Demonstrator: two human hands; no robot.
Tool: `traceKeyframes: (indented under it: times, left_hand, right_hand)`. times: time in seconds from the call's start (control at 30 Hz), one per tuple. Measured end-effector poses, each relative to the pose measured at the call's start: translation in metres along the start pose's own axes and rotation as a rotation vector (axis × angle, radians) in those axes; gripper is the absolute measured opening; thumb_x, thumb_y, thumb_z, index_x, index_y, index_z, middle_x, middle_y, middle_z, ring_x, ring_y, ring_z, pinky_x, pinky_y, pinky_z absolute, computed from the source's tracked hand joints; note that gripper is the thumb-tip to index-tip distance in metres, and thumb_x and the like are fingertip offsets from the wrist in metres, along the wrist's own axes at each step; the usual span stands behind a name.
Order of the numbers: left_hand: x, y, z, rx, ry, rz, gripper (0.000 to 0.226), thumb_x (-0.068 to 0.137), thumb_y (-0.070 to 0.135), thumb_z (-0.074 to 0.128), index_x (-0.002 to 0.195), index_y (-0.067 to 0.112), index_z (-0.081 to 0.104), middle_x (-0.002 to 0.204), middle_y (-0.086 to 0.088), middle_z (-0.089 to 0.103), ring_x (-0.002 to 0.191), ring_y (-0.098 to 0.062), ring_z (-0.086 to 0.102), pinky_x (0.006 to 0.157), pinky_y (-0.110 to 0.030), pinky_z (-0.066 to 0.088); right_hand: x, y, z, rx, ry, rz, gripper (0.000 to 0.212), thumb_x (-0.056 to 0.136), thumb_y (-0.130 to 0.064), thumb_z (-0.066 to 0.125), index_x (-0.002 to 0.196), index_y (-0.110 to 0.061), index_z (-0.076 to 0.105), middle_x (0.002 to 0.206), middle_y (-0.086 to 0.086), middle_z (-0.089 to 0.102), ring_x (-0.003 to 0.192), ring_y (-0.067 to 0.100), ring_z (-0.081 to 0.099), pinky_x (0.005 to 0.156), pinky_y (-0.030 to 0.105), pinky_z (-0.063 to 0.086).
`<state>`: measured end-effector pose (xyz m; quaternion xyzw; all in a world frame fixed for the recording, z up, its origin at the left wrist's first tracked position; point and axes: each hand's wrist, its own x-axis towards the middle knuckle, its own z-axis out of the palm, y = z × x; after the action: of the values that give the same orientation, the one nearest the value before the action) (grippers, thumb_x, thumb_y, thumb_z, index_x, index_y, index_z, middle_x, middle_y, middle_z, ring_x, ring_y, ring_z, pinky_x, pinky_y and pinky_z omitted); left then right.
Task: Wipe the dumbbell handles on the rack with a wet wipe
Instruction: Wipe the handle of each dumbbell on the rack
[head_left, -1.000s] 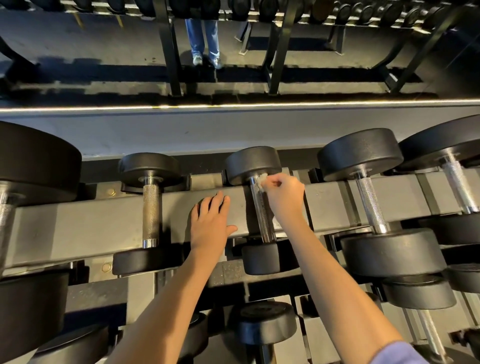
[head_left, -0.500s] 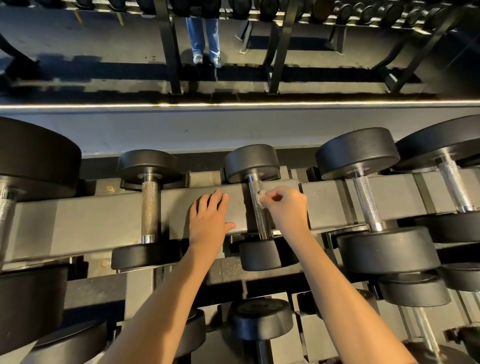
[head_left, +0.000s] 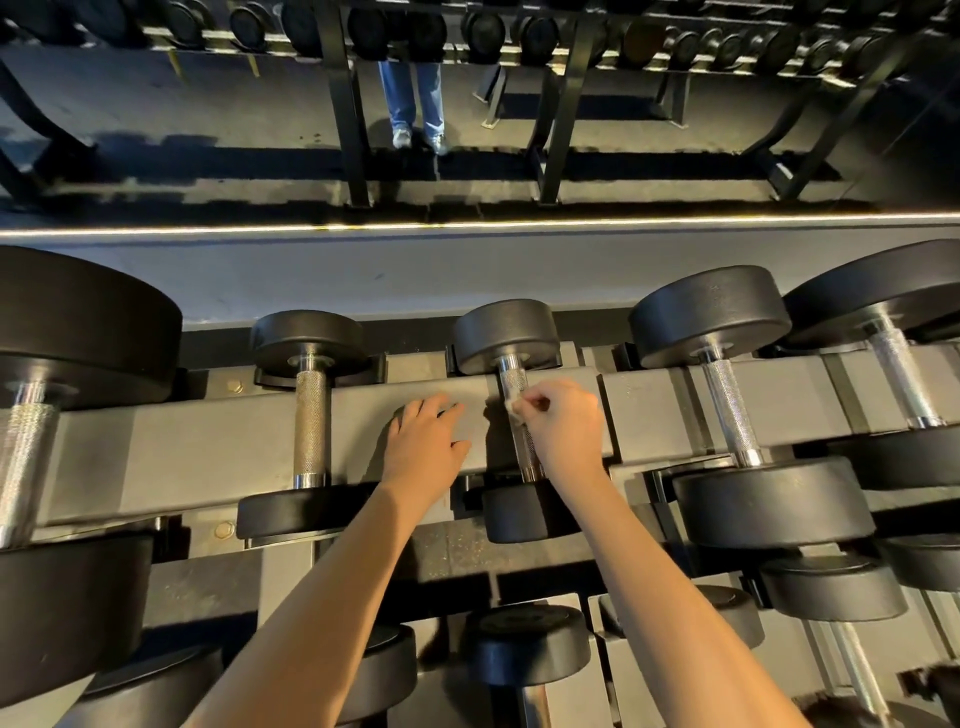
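Head view: I'm looking down on the rack rail (head_left: 208, 447), with both bare forearms reaching in.
Right hand: my right hand (head_left: 563, 428) has its fingers curled, pinching the wet wipe (head_left: 511, 411) against the dumbbell handle (head_left: 514, 382).
Task thing: that handle runs just left of the knuckles, and its far end shows clear beyond the fingertips.
Left hand: the left hand (head_left: 426, 447) lies flat on the rail with fingers straight, just left of the handle and apart from the right hand.
Change: since a second ago the right hand has slid down the handle toward me, away from the far weight head (head_left: 504, 335). The left hand has stayed put.
Hard to see: only a white scrap of wipe shows past the fingers. The handle's middle is under the hand and wrist. The biggest dumbbell (head_left: 78, 322), far left of the left hand, is cut by the frame edge.
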<state>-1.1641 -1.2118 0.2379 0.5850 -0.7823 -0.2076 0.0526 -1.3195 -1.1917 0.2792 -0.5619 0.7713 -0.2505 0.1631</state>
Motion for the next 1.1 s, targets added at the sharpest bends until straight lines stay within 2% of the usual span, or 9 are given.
traceKeyframes:
  times: [0.1, 0.17, 0.3, 0.4, 0.57, 0.67, 0.73, 0.9, 1.1]
  left_hand:
    - [-0.005, 0.007, -0.002, -0.362, 0.049, -0.030, 0.043, 0.098, 0.025, 0.050, 0.140, 0.019, 0.046, 0.140, 0.002, 0.046, 0.131, -0.016, 0.038, 0.109, -0.032, 0.031]
    - [-0.010, 0.016, -0.003, -0.638, -0.013, -0.050, 0.039, 0.096, 0.022, 0.055, 0.134, 0.020, 0.053, 0.127, 0.003, 0.056, 0.121, -0.016, 0.051, 0.101, -0.027, 0.040]
    - [-0.015, 0.036, -0.007, -0.889, -0.201, -0.024, 0.039, 0.092, 0.019, 0.060, 0.131, 0.022, 0.055, 0.111, 0.007, 0.064, 0.102, -0.008, 0.061, 0.083, -0.015, 0.048]
    - [-0.013, 0.044, -0.009, -1.016, -0.103, -0.074, 0.031, 0.089, 0.015, 0.064, 0.120, 0.020, 0.062, 0.106, 0.001, 0.068, 0.092, -0.004, 0.064, 0.076, -0.013, 0.051]
    - [-0.003, 0.042, -0.015, -0.970, 0.080, -0.142, 0.015, 0.089, 0.014, 0.064, 0.103, 0.019, 0.064, 0.093, 0.008, 0.065, 0.084, 0.000, 0.061, 0.076, -0.017, 0.051]
    - [0.015, 0.037, -0.015, -0.860, 0.240, -0.196, 0.009, 0.091, 0.020, 0.062, 0.099, 0.024, 0.059, 0.088, 0.013, 0.060, 0.081, 0.003, 0.058, 0.073, -0.015, 0.046]
    - [0.027, 0.038, -0.010, -0.760, 0.267, -0.178, 0.010, 0.090, 0.023, 0.062, 0.100, 0.021, 0.062, 0.087, 0.013, 0.061, 0.080, 0.003, 0.058, 0.069, -0.012, 0.043]
    - [0.040, 0.050, -0.001, -0.784, 0.314, -0.172, 0.014, 0.090, 0.021, 0.063, 0.103, 0.017, 0.067, 0.087, 0.012, 0.064, 0.077, 0.006, 0.057, 0.069, -0.008, 0.041]
    - [0.014, 0.041, 0.015, -0.898, 0.153, -0.157, 0.010, 0.088, 0.016, 0.066, 0.095, 0.023, 0.066, 0.081, 0.018, 0.063, 0.072, 0.012, 0.060, 0.066, -0.004, 0.045]
  right_hand:
    - [-0.013, 0.011, -0.005, -0.062, -0.120, -0.026, 0.014, 0.087, -0.019, 0.066, 0.099, -0.012, 0.072, 0.096, 0.002, 0.068, 0.085, 0.014, 0.061, 0.073, 0.019, 0.042]
    - [-0.023, 0.020, -0.009, -0.081, -0.194, -0.029, 0.014, 0.086, -0.018, 0.067, 0.097, -0.012, 0.073, 0.094, 0.002, 0.070, 0.082, 0.013, 0.060, 0.072, 0.018, 0.042]
    - [-0.028, 0.023, -0.018, 0.275, -0.139, 0.061, 0.005, 0.084, -0.015, 0.070, 0.089, -0.013, 0.071, 0.080, -0.003, 0.067, 0.073, 0.008, 0.060, 0.066, 0.014, 0.043]
    - [-0.028, 0.019, -0.017, 0.405, -0.115, 0.034, 0.005, 0.084, -0.011, 0.070, 0.089, -0.012, 0.072, 0.077, -0.007, 0.067, 0.069, 0.000, 0.060, 0.064, 0.009, 0.045]
    - [-0.030, 0.021, -0.014, 0.574, -0.079, 0.102, 0.019, 0.090, -0.008, 0.061, 0.105, -0.014, 0.071, 0.091, -0.010, 0.069, 0.084, 0.003, 0.065, 0.078, 0.023, 0.053]
    - [-0.041, 0.029, -0.001, 0.352, -0.032, 0.094, 0.033, 0.095, -0.021, 0.055, 0.127, -0.014, 0.058, 0.118, -0.006, 0.060, 0.110, 0.008, 0.055, 0.094, 0.023, 0.043]
    - [-0.044, 0.032, 0.005, 0.289, -0.013, 0.122, 0.038, 0.096, -0.030, 0.051, 0.132, -0.015, 0.053, 0.126, -0.002, 0.057, 0.118, 0.011, 0.050, 0.094, 0.020, 0.037]
    - [-0.041, 0.035, 0.009, 0.267, 0.008, 0.141, 0.035, 0.097, -0.037, 0.046, 0.125, -0.019, 0.057, 0.119, -0.002, 0.061, 0.107, 0.006, 0.051, 0.084, 0.018, 0.036]
    - [-0.041, 0.037, 0.010, 0.286, 0.056, 0.130, 0.033, 0.097, -0.035, 0.047, 0.122, -0.018, 0.059, 0.112, -0.004, 0.061, 0.106, 0.008, 0.052, 0.086, 0.023, 0.043]
